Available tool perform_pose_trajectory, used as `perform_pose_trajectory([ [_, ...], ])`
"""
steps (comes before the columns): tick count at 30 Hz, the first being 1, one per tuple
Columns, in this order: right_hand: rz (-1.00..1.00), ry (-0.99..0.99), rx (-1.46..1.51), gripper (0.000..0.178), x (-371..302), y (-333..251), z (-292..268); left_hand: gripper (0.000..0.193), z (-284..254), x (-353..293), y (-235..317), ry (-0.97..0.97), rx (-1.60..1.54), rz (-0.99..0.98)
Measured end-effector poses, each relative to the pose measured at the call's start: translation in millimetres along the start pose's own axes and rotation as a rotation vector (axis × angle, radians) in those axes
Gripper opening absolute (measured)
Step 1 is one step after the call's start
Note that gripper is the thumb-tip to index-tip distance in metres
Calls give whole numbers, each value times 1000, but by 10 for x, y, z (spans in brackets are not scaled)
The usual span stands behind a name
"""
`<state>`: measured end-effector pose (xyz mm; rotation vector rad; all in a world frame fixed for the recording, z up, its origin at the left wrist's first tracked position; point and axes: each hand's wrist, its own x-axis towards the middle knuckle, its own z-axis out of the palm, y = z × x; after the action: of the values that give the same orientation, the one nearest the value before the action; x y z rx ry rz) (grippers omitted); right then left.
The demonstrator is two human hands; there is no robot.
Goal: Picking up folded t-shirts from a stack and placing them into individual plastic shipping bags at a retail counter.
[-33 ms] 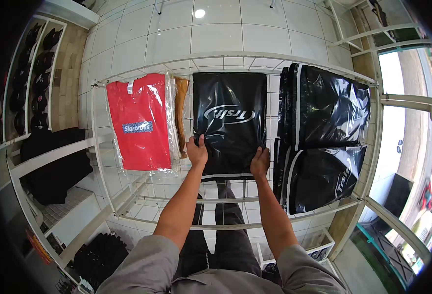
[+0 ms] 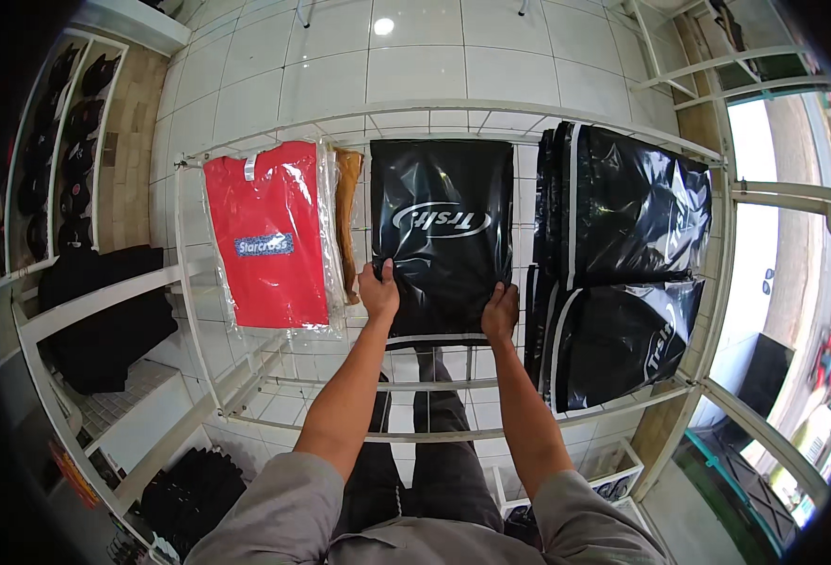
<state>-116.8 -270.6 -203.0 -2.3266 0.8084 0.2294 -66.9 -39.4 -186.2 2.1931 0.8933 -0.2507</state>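
A glossy black plastic packaging bag (image 2: 442, 188) with a white oval logo lies flat on the wire rack in front of me. My left hand (image 2: 379, 290) grips its left edge near the bottom, thumb on top and fingers curled at the side. On the opposite edge, slightly lower, my right hand (image 2: 501, 311) holds it the same way. To the left lies a red T-shirt (image 2: 279, 202) in a clear plastic sleeve, with a mustard-brown garment (image 2: 348, 202) partly hidden beneath it. Right of the bag are stacks of similar black bags (image 2: 637, 202), overlapping one another.
The white metal rack (image 2: 274, 429) has bars on every side. Shelves of dark caps (image 2: 79, 179) stand at the far left, above black folded cloth (image 2: 104, 315). Dark clothing (image 2: 194, 494) sits lower left. A glass-fronted opening (image 2: 754, 254) is on the right.
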Motion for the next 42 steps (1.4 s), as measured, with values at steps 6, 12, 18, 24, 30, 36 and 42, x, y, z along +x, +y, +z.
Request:
perform_pose_trajectory([
  [6,-26,62,25,36,0,39,-43,38,56,-21,-56,19,-109,127],
  [12,-157,103,5,30,-197,-321,-353,32,-52,-72,89,-138,-199,-31],
  [18,-112,181,-24,34,-151,-105,-286,31,-14,-45,-14,-218,-335,-5],
  [24,42,85,-17,41,57,165,-183,35,40,-72,45,-236,-304,-52],
  [30,-7,77,-34,43,75,178,-132,40,68,-80,-51,-183,-352,-14],
  [36,-68,138,53,57,-145,92,-208,50,0,-300,-103,-52,-100,149],
  [42,-158,190,-146,65,-585,44,-366,49,-153,-798,-270,-130,307,201],
])
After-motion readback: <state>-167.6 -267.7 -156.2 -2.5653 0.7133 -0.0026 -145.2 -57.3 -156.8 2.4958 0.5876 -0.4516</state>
